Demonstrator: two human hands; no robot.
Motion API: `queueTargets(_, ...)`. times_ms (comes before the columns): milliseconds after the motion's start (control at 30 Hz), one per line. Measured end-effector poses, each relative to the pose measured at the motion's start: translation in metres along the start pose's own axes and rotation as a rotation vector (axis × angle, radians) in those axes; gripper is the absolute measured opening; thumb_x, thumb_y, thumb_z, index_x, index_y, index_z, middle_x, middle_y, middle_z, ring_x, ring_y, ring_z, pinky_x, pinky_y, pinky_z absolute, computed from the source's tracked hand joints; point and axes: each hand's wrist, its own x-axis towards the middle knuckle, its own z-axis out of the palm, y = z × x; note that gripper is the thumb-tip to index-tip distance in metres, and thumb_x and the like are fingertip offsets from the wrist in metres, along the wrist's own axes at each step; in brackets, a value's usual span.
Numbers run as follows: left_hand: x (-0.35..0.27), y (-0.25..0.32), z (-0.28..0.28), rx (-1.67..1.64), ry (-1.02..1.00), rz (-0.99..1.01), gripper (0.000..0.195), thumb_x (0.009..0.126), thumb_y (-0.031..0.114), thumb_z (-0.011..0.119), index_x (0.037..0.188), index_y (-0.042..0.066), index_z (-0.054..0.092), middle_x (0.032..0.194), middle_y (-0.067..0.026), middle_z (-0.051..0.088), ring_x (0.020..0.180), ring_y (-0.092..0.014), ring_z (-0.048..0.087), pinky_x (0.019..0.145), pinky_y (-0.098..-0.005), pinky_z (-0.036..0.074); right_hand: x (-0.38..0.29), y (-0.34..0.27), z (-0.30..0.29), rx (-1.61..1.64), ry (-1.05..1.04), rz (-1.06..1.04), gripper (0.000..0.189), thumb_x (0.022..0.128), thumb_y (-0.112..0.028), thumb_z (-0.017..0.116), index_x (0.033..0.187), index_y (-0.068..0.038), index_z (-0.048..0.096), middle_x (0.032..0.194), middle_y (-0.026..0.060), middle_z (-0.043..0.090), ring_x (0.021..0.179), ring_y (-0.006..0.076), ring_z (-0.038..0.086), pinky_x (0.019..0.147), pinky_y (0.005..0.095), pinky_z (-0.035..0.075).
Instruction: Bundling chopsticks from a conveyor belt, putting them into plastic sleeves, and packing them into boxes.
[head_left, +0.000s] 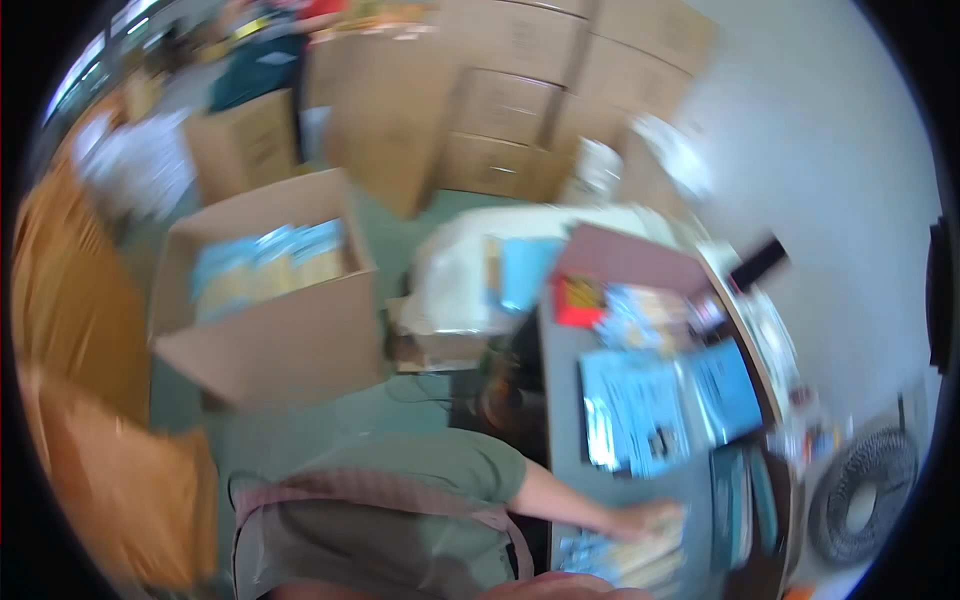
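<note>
At the lower right, my left hand (646, 520) rests on light-blue and cream packets (637, 559) on the grey desk (570, 450); blur hides whether its fingers grip any. My right hand is out of view; a blurred patch of skin shows at the bottom edge. Farther up the desk lie glossy light-blue packets (634, 409), with a blue stack (724, 390) beside them. Past these are a red box (577, 300) and more blue-and-cream packets (645, 315). An open cardboard box (277, 337) on the left holds rows of similar packets (270, 262).
A pale covered surface (457, 277) adjoins the desk's far end. Stacked cartons (510, 105) stand against the wall. A fan (862, 502) and teal folders (731, 510) are at right. Orange-brown sheeting (90, 300) lines the left. Another person (262, 64) stands at the upper left.
</note>
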Motion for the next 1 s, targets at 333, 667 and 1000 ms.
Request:
queueTargets(333,0.008,0.024,-0.022,-0.526,0.152,-0.361,0.046,0.098,0.026,0.042,0.136,0.000,0.039,0.139,-0.0134,0.040,0.129,-0.022,0.037,0.109,-0.0350,0.028,-0.363,-0.121,-0.395,-1.115,1.137,0.770,0.056,0.096,-0.024,0.048,0.142,0.000,0.028,0.146,0.0186,0.032,0.135,0.0295,0.029,0.111,0.0357,0.021)
queueTargets(667,-0.005,-0.006,-0.036,-0.628,0.064,-0.267,0.044,0.099,0.025,0.034,0.135,-0.001,0.039,0.143,-0.0128,0.037,0.136,-0.025,0.028,0.113,-0.0374,0.019,-0.416,-0.110,-0.396,-0.624,1.682,0.635,0.052,0.097,-0.025,0.049,0.141,-0.004,0.031,0.135,0.0116,0.045,0.123,0.0200,0.041,0.105,0.0317,0.029)
queueTargets(1000,0.004,-0.002,-0.031,-0.601,0.046,-0.311,0.045,0.100,0.025,0.031,0.136,0.000,0.038,0.145,-0.0101,0.036,0.137,-0.024,0.027,0.113,-0.0363,0.018,-0.401,-0.117,-0.400,-0.486,1.800,0.581,0.048,0.096,-0.020,0.051,0.139,-0.005,0.036,0.129,0.0071,0.050,0.113,0.0145,0.044,0.099,0.0267,0.032)
